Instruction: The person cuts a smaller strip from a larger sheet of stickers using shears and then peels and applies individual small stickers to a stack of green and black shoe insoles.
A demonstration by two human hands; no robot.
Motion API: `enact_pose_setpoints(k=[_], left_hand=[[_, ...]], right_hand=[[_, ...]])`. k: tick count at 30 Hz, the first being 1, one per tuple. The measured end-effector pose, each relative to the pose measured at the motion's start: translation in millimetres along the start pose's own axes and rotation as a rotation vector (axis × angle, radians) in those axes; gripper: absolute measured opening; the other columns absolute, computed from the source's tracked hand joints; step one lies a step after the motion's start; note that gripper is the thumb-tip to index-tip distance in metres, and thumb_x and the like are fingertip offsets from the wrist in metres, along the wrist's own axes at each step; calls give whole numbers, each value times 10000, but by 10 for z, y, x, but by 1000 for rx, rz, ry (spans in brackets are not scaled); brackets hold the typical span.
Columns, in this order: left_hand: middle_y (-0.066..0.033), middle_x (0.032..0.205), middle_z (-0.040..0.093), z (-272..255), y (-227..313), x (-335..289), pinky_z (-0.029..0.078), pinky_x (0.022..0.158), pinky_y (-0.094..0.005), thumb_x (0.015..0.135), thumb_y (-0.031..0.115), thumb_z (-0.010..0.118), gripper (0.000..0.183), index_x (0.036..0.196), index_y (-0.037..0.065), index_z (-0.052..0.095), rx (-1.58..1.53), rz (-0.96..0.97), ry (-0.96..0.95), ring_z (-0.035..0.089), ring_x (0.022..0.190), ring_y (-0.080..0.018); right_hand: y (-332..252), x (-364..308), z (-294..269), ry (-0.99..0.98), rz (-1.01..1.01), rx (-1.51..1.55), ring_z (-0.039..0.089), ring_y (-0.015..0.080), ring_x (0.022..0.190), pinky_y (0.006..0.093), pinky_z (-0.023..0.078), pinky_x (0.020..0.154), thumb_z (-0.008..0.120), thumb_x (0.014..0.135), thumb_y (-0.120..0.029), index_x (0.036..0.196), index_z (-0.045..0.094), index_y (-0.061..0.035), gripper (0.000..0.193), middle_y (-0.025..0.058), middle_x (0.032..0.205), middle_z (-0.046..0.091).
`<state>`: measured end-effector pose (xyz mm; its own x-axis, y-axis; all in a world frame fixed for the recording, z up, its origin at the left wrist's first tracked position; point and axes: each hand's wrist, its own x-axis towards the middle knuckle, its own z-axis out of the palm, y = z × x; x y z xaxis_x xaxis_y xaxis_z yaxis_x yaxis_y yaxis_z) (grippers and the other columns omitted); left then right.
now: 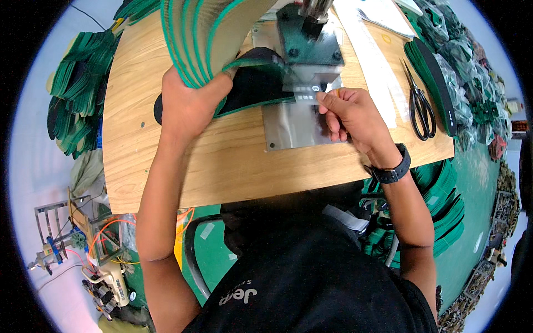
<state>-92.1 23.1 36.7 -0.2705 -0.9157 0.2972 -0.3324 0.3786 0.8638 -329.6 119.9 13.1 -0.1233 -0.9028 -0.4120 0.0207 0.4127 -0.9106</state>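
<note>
My left hand [191, 105] is wrapped round several beige insoles [191, 39] with green edges, fanned upward. A black insole [255, 83] with a green edge lies under that hand, its near end bent up and its other end reaching the metal plate [294, 130]. My right hand [352, 114] has thumb and forefinger pinched on a translucent film [305, 91] with small white marks, over the insole's end and the plate. The film is partly blurred. Just beyond it stands a press with a dark block [308, 44] under a metal shaft [316, 11].
Black scissors [422, 111] and another dark insole [433, 83] lie on the wooden table's [222, 172] right side, beside white paper strips [366, 66]. Insole stacks [83, 89] stand at the left. Bagged goods [461, 66] are piled at the right, and more insoles [444, 205] sit below the table.
</note>
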Motion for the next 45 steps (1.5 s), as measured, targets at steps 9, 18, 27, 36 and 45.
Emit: enact_pose_setpoints(k=[9,18,27,36,45], left_hand=[[-162,941,641,79,64,-14,475,805,-379,657,216,723,581,1186,53,547,338,78,-214,607,858,-319],[-215,1048,614,190,12,35,454,889,-436,600,204,777,814,1323,70,427,539,224,-316,563,1015,-387],[-226,1044,615,126,55,-8,462,864,-440,635,209,752,788,1333,52,421,547,207,-305,577,985,-387],[-66,749,637,-85,19,-47,474,676,-269,693,120,693,275,930,-7,636,9,-9,-38,563,686,-115],[-25,736,632,-135,-103,-28,468,632,-267,683,100,691,174,815,6,626,-50,-6,59,561,672,-93]], right_hand=[[0,-27,54,14,-19,36,497,95,385,183,338,350,541,940,-234,798,586,-33,250,32,496,540],[22,-87,65,36,-72,47,525,107,420,188,362,386,514,928,-186,820,597,-22,213,43,525,559],[114,-236,-98,338,-164,396,595,140,508,193,414,421,493,947,-156,866,603,-9,201,46,588,596],[-35,-27,-137,23,-31,28,579,110,450,176,394,386,521,945,-172,816,592,-20,212,43,553,594],[-11,5,-60,23,-52,-81,552,104,422,200,357,372,570,894,-197,756,613,-24,226,27,529,582]])
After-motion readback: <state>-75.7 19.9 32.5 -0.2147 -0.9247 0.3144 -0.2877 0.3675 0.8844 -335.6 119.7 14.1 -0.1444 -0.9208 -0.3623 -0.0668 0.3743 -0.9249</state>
